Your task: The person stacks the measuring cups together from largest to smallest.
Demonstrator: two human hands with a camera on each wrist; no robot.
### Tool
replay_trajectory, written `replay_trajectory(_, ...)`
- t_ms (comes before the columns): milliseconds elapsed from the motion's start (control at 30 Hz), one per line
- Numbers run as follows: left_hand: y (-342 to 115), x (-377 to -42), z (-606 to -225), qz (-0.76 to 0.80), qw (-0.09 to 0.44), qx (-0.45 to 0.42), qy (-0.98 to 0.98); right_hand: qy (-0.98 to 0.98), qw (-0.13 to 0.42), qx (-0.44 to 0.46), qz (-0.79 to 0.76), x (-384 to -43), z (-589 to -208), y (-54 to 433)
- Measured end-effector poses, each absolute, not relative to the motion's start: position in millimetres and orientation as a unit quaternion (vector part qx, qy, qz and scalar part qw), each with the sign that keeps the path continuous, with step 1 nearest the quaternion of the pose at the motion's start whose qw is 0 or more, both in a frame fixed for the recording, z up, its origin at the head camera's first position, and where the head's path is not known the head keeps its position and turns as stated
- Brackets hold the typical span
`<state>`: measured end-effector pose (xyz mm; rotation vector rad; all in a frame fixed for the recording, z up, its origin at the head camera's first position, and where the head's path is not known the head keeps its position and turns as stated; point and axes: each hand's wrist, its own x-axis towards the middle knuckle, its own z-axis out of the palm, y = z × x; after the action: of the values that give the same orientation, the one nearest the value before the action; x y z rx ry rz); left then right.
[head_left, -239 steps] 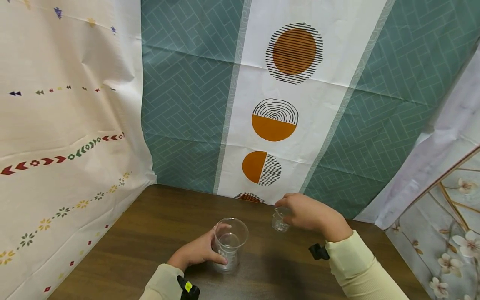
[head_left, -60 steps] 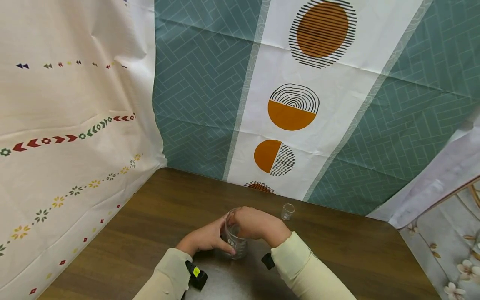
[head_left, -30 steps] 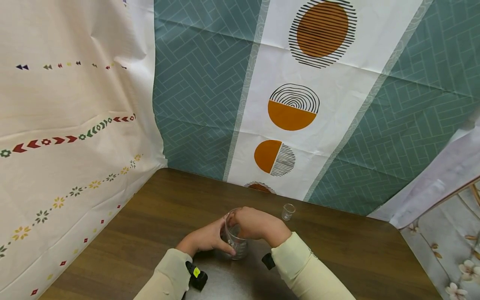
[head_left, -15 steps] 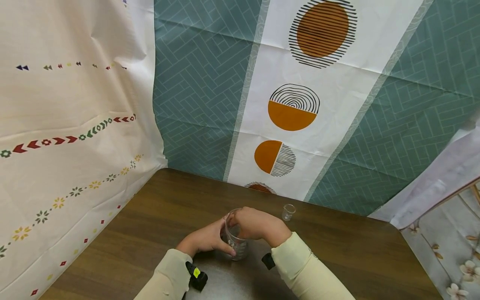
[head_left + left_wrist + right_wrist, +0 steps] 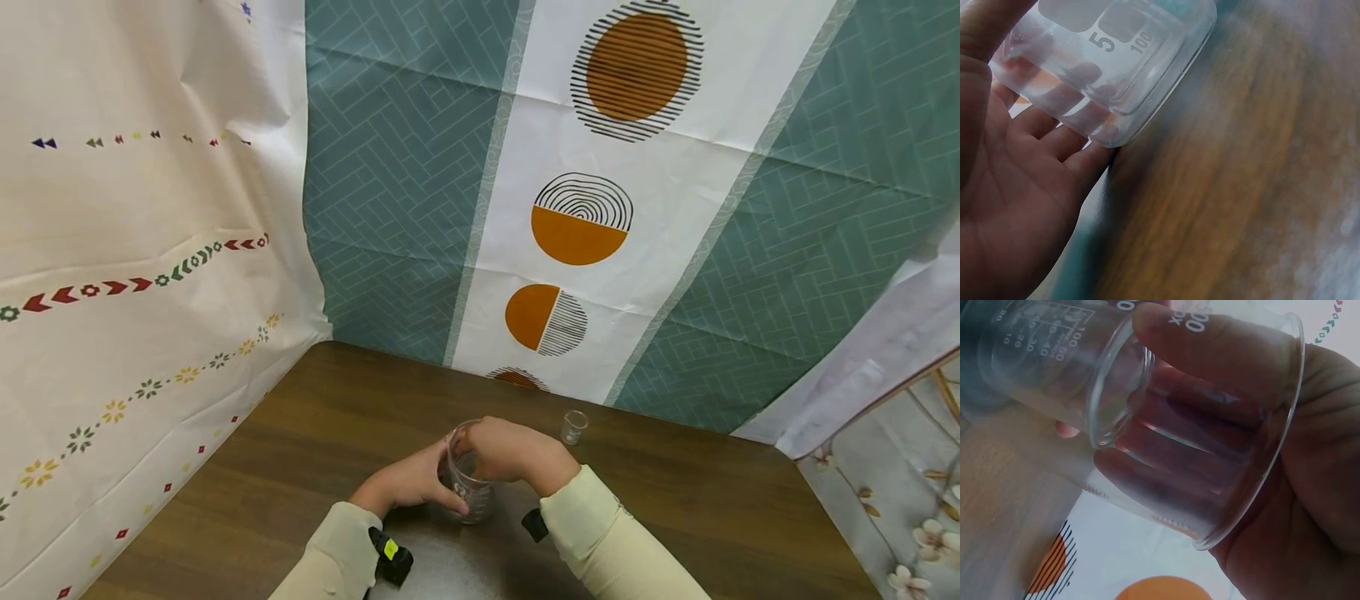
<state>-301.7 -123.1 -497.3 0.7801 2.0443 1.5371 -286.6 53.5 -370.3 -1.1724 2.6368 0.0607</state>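
- The left hand (image 5: pixel 411 482), low and left of centre in the head view, grips the large graduated beaker (image 5: pixel 478 502), thumb in front and fingers behind.
- The right hand (image 5: pixel 510 450), just right of it, reaches down through that beaker's mouth; in the right wrist view, its thumb and fingertips appear to pinch the rim of the inner beaker (image 5: pixel 1066 381).
- The large beaker is at lower centre of the head view, with the inner beaker inside it.
- The smallest beaker (image 5: pixel 573 427) stands upright on the wooden table (image 5: pixel 337 417), right of centre, well apart from both hands.
- So far, I judge, two beakers are nested and the smallest is not; the inner one is not yet released. Whether it is fully seated, I cannot tell.
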Motion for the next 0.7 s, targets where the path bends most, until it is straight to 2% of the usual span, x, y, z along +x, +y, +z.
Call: replay_trajectory(700,-123.6,-302.7,-500.9,0.544,0.227,0.275,0.759,0.905,0.124,-0.406,0.019,-284.2,-367.4,58.7)
